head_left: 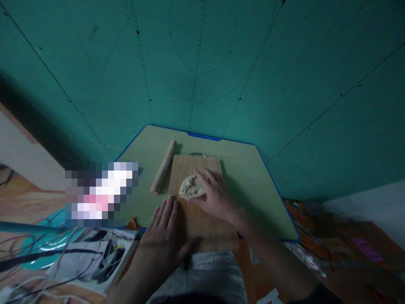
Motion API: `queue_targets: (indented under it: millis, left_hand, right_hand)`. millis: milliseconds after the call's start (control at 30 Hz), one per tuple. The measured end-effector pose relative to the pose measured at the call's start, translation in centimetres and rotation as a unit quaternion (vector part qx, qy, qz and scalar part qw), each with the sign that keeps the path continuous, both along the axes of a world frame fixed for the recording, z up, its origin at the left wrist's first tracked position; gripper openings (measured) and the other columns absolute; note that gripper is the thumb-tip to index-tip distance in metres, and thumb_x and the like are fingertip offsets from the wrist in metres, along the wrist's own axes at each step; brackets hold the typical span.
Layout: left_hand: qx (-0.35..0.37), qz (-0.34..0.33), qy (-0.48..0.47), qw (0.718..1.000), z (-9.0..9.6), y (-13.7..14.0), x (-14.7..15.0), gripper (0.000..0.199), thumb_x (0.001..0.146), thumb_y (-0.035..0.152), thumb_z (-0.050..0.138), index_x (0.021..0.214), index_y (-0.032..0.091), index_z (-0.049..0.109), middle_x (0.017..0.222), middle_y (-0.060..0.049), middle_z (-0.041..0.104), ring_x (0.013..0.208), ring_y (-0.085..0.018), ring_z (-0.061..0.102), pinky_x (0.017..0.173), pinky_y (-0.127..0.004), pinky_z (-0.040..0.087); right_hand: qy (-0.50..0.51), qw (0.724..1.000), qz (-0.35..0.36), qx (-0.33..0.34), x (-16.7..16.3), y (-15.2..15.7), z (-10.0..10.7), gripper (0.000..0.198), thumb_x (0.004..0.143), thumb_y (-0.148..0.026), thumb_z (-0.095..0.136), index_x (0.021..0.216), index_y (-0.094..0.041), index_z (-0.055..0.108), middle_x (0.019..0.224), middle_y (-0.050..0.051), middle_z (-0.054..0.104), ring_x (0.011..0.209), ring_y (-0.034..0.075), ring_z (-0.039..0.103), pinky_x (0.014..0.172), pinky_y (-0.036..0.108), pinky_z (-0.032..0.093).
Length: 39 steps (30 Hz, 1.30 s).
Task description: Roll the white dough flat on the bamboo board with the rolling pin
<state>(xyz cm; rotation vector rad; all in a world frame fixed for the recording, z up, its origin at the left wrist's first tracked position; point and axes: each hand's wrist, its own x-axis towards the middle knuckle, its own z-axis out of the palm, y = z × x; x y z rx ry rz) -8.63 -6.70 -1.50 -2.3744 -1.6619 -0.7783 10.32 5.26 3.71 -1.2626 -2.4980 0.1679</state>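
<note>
A pale, lumpy round of dough [191, 187] lies on the wooden cutting board [209, 230]. My right hand [217, 192] grips its right side, thumb along the near edge and fingers over the far edge. Part of the dough is hidden under that hand. At the board's left edge rests my left hand [164, 228], fingers stretched out flat and thumb spread apart, holding nothing. A wooden rolling pin [163, 167] lies slantwise to the left of the board.
The light table [249, 169] has a blue rim and stands against a green wall [196, 84]. Cables and a white box [82, 257] lie on the floor at left. A pixelated patch covers the table's left side. Orange-brown items [303, 219] lie at right.
</note>
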Motion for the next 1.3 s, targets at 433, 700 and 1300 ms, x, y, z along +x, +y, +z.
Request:
queue_targets:
  millis: [433,700,1300]
  left_hand:
    - [-0.004,0.003,0.003,1.0,-0.1,0.0,0.0,0.095,0.091,0.069,0.047,0.155,0.004,0.024,0.154,-0.029,0.041,0.139,-0.04,0.046,0.109,-0.054,0.046]
    - [0.008,0.027,0.016,0.999,0.4,-0.1,0.5,0.095,0.089,0.07,0.047,0.151,0.0,0.031,0.15,-0.031,0.045,0.136,-0.04,0.05,0.107,-0.055,0.048]
    - [0.012,0.017,-0.008,1.0,0.6,0.0,0.6,0.095,0.089,0.069,0.05,0.152,0.001,0.029,0.149,-0.03,0.046,0.138,-0.039,0.048,0.108,-0.055,0.047]
  right_hand:
    - [-0.057,0.998,0.026,0.023,-2.3,0.1,1.0,0.061,0.092,-0.057,0.063,0.139,-0.017,0.057,0.14,0.017,0.056,0.131,0.031,0.049,0.113,0.051,0.035]
    - [-0.067,0.989,0.128,0.029,-4.0,0.9,0.7,0.02,0.1,-0.031,0.057,0.108,-0.022,0.072,0.118,0.006,0.072,0.11,0.022,0.063,0.097,0.035,0.046]
    - [-0.084,0.995,0.038,0.025,-5.1,0.8,1.7,0.017,0.1,-0.027,0.056,0.101,-0.022,0.072,0.105,0.005,0.073,0.097,0.02,0.064,0.083,0.032,0.044]
